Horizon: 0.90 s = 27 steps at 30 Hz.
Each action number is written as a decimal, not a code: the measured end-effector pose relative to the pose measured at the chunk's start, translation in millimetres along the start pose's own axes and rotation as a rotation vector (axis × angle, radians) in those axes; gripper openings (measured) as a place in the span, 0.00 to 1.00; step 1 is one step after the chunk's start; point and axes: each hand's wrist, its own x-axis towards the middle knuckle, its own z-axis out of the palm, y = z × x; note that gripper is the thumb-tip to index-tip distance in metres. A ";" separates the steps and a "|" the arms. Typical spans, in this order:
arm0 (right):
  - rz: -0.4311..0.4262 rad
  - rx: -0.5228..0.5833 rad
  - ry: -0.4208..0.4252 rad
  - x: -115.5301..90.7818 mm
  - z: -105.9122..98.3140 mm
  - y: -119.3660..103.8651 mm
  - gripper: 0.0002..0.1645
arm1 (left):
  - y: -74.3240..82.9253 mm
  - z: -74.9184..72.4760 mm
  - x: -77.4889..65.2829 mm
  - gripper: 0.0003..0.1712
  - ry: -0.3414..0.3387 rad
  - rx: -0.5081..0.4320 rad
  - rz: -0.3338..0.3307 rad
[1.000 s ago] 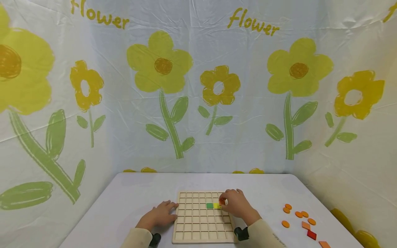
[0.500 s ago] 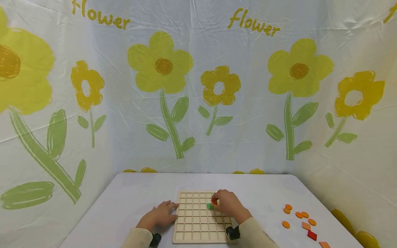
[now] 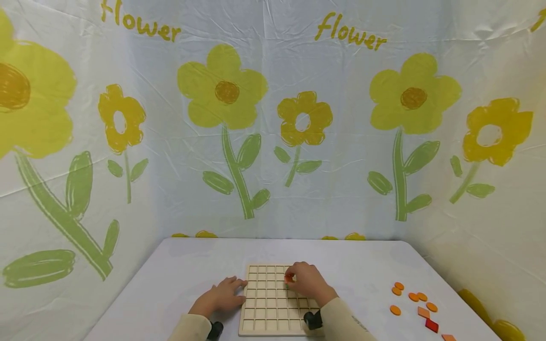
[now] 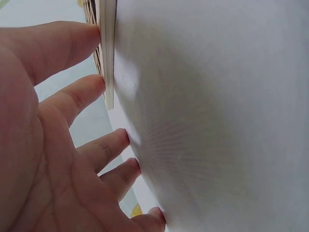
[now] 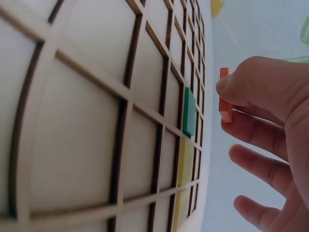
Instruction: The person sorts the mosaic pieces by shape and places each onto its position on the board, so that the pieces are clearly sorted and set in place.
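Note:
A light wooden grid board (image 3: 265, 302) lies on the white table. My left hand (image 3: 219, 298) is spread at its left side; in the left wrist view the thumb (image 4: 72, 43) and index finger touch the board's edge, while the other fingertips rest on the table. Over the board's upper right part, my right hand (image 3: 309, 282) pinches a flat orange tile (image 5: 225, 104) between thumb and index finger, apart from the grid. Set in the cells close by are a green tile (image 5: 189, 113) and two yellow tiles (image 5: 184, 162); from the head my hand mostly hides them.
On the table's right side lie several round orange pieces (image 3: 395, 310), light orange square tiles (image 3: 423, 312) and one red tile (image 3: 432, 325). A flower-printed cloth (image 3: 341, 189) stands behind and beside the table.
My right hand has moved left across the board with the orange tile, from beyond the yellow tile to over the green one. My left hand stays at the board's edge.

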 end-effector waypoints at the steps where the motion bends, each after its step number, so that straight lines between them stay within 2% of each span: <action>1: 0.002 0.001 -0.002 0.9 0.9 -0.5 0.06 | -0.1 0.2 0.3 0.29 -0.001 0.002 0.002; 11: 0.020 0.047 -0.027 7.8 12.1 -1.4 0.07 | -0.9 -0.1 2.1 0.29 -0.011 0.000 -0.004; 27: 0.026 -0.015 -0.019 13.4 25.7 -3.1 0.05 | -2.4 0.1 2.9 0.30 -0.019 -0.004 -0.003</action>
